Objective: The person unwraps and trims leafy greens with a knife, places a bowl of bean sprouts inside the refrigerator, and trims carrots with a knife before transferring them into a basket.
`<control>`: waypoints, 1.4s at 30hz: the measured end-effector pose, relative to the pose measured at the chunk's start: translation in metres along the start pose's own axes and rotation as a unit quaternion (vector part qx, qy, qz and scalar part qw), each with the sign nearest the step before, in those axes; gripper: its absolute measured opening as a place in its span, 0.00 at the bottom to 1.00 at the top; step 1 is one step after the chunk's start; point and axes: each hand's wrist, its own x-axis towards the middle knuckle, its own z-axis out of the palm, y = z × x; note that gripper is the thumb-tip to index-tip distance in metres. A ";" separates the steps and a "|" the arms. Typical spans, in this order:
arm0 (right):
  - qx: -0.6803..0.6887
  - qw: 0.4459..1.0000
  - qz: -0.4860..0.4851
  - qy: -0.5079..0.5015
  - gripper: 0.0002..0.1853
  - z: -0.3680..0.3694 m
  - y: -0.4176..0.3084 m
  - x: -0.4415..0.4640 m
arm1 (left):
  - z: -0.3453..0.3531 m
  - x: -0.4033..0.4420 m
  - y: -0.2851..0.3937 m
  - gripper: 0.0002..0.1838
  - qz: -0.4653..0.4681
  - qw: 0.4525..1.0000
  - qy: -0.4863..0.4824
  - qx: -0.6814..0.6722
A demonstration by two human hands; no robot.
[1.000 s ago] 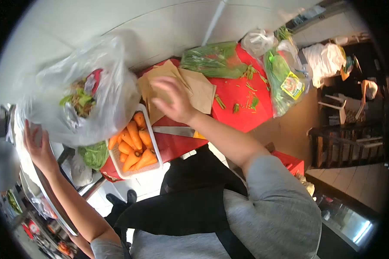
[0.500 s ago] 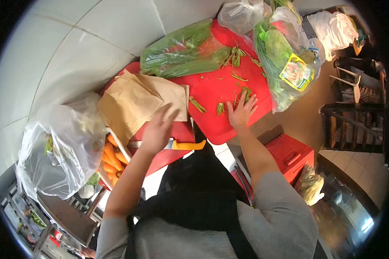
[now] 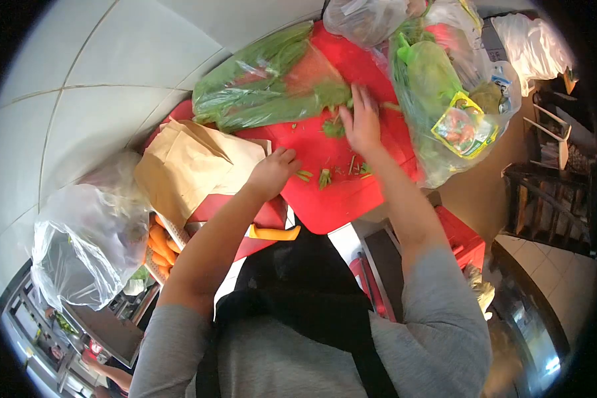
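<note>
My left hand (image 3: 274, 174) has its fingers curled at the left side of a red cutting board (image 3: 335, 205), gripping short green stems (image 3: 304, 175) whose ends show past the fingertips. Farther up the board, my right hand (image 3: 363, 126) lies with fingers stretched out and apart beside green trimmings (image 3: 333, 127), close to the mouth of a green plastic bag of leafy vegetables (image 3: 259, 83). A small cut stem bunch (image 3: 325, 178) and scattered bits lie between the hands. A knife with a yellow handle (image 3: 275, 233) rests near the front edge, its blade mostly hidden by my left forearm.
Brown paper (image 3: 179, 166) covers the board's left part. Carrots (image 3: 159, 245) fill a basket beside a clear plastic bag (image 3: 79, 245). Bagged vegetables (image 3: 438, 86) stand at the right, above a red box (image 3: 463, 239). Another person's arm (image 3: 109, 373) shows at lower left.
My left hand has come down from above the paper onto the stems and curled. My right hand has moved up the board toward the green bag. The view has shifted slightly.
</note>
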 end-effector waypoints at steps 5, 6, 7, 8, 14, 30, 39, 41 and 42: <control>0.013 0.998 -0.039 -0.042 0.31 -0.035 0.013 -0.047 | -0.012 0.023 0.013 0.30 -0.054 0.989 0.060 -0.127; 0.011 1.000 -0.019 -0.009 0.31 -0.041 0.016 -0.042 | -0.013 0.026 0.013 0.34 -0.078 0.984 0.071 -0.141; 0.020 0.997 0.063 0.029 0.33 -0.043 0.019 -0.038 | -0.008 0.028 0.008 0.35 -0.084 0.985 0.098 -0.118; -0.035 0.994 0.098 0.032 0.33 -0.039 0.027 -0.041 | -0.002 0.031 -0.001 0.37 -0.089 0.984 0.126 -0.095; -0.017 0.997 -0.014 -0.073 0.33 -0.022 0.002 -0.081 | -0.055 0.053 -0.037 0.43 -0.082 0.985 0.151 0.032; 0.000 0.992 -0.106 -0.066 0.30 -0.023 -0.009 -0.027 | -0.094 0.064 -0.057 0.40 -0.024 0.988 0.140 -0.066; -0.095 0.994 -0.022 -0.053 0.36 -0.036 0.007 -0.067 | -0.090 0.063 -0.045 0.41 -0.037 0.984 0.149 -0.093; -0.089 0.991 -0.062 -0.074 0.38 -0.055 -0.008 -0.085 | -0.085 0.062 -0.041 0.41 -0.033 0.982 0.147 -0.111; -0.059 0.998 0.001 -0.027 0.38 -0.053 0.002 -0.081 | -0.082 0.059 -0.040 0.41 -0.035 0.983 0.137 -0.120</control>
